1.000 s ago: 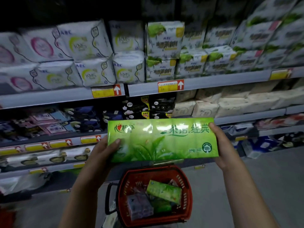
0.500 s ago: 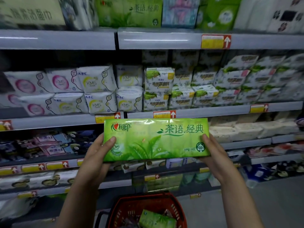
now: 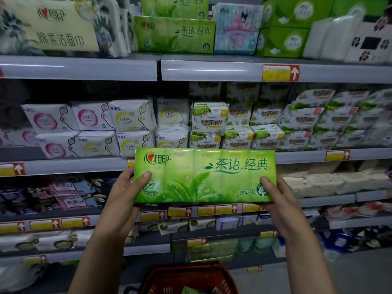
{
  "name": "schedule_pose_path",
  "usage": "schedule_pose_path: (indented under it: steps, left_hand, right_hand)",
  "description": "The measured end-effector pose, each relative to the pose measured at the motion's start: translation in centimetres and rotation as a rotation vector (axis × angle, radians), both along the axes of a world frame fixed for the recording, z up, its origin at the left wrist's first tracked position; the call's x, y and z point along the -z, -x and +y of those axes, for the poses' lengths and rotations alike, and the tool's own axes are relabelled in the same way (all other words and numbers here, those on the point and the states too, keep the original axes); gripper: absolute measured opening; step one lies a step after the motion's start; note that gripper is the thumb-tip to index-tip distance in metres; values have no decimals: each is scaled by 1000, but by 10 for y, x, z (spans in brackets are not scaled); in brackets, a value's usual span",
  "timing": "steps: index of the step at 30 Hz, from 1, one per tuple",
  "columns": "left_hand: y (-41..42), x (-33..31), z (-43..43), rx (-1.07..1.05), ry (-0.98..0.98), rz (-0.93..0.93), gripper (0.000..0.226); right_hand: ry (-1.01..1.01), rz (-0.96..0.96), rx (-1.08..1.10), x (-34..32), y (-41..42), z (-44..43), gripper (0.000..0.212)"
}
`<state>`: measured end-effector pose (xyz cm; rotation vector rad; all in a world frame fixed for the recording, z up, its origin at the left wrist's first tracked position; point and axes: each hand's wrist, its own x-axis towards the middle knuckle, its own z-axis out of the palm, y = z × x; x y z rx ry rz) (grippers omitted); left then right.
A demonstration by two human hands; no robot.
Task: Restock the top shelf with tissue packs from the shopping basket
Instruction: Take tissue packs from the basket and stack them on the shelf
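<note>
The shelving filled far more of the view than it had a second before. The top shelf, out of sight then, now ran across the upper part of the picture, and a stack of matching green packs stood on it between a large pale pack and a blue one. That gave a likely place for the new stock, though I could not tell how much room was left on top of that stack. The tissue pack had come up with the gaze. It had hung level with the lower shelves, but its upper edge now lay across the rail of the second shelf, held flat-on with the print facing the person and still well below the top shelf. The shopping basket had dropped to the bottom edge, where only its red rim and the corner of another green pack showed, so more stock remained to go up. The left hand gripped the pack's left end and the right hand its right end, each with a thumb on the front face and the fingers hidden behind. The grip looked unchanged. The lift seemed to be partway done — what remained was a further raise and a push in beside or onto the green stack.
</note>
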<state>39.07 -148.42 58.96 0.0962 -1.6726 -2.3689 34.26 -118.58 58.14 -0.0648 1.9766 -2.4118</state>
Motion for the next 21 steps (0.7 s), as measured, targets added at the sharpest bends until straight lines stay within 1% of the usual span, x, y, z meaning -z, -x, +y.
schedule_pose_path:
  steps: [2, 3, 5, 10, 15, 18, 19, 21]
  left_hand:
    - [0, 0, 1, -18, -6, 7, 97]
    - [0, 0, 1, -19, -11, 14, 94]
    - [0, -1, 2, -14, -19, 23, 92]
    - [-4, -3, -2, 2, -23, 33, 96]
    - [-11, -3, -15, 48, -62, 46, 97]
    - [-10, -3, -27, 30, -77, 32, 94]
    - [-9, -4, -30, 21, -69, 21, 94]
    - [-6, -6, -36, -3, -48, 5, 101]
  right_hand:
    - [-3, 22, -2, -5, -1, -1, 93]
    - [-5, 26, 2, -7, -2, -2, 91]
    - [-11, 31, 8, -10, -3, -3, 92]
    - [9, 30, 17, -12, -7, -7, 92]
    - [36, 27, 15, -11, -10, -16, 96]
    - [20, 37, 2, -15, -14, -24, 96]
    - [7, 42, 1, -17, -14, -26, 98]
    - [-25, 49, 2, -23, -15, -32, 109]
